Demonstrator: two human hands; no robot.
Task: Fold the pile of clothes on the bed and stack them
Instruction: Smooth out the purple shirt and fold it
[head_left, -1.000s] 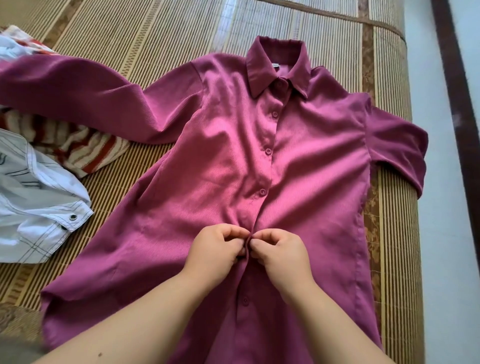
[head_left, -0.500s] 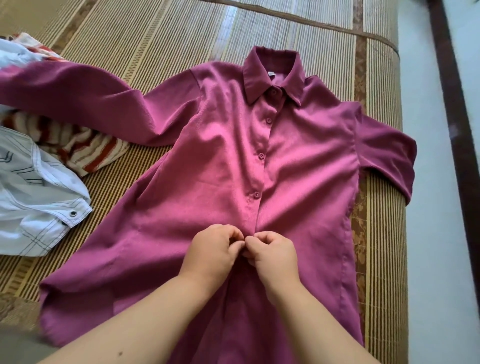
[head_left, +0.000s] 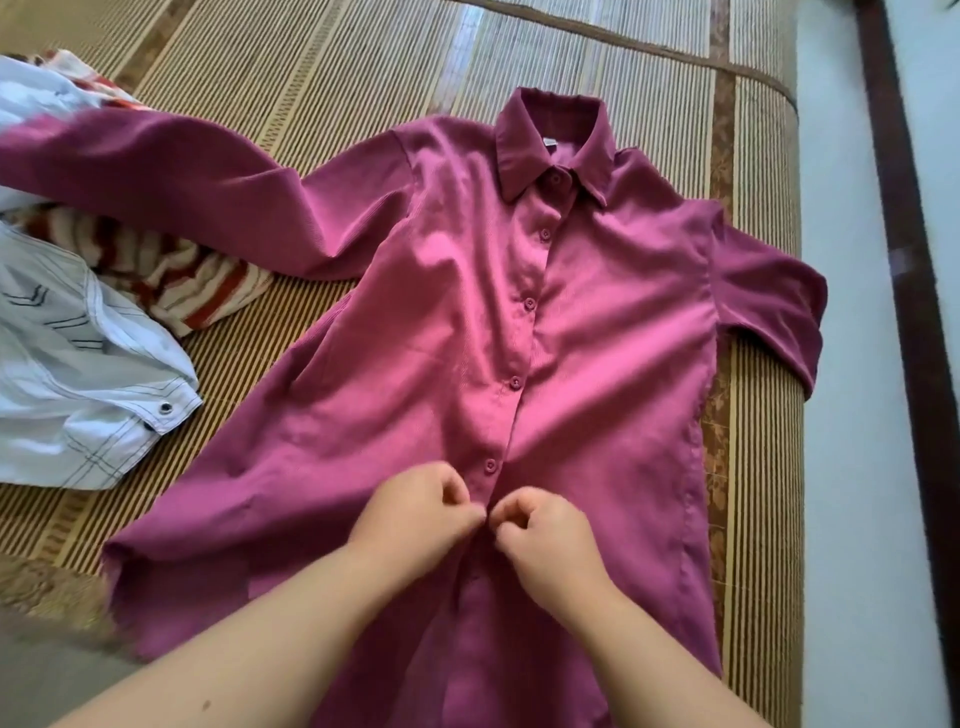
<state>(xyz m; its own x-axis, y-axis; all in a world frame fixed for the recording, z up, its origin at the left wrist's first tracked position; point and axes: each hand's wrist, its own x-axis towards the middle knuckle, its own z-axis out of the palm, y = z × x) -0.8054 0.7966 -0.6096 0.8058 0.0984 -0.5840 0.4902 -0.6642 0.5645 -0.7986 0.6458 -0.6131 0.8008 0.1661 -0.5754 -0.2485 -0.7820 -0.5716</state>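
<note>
Magenta shirt (head_left: 441, 364) on bamboo mat (head_left: 363, 78)

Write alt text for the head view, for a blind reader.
Left hand and right hand pinch the front opening of a magenta shirt spread flat on a woven mat, below a row of buttons. A white garment and a striped garment lie crumpled at left.

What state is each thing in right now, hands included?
magenta shirt: spread flat, front up, buttoned from collar down to the hands.
left hand: pinches the shirt's front opening.
right hand: pinches it opposite.
white garment: unfolded, crumpled.
striped garment: unfolded, partly under the shirt's sleeve.
</note>
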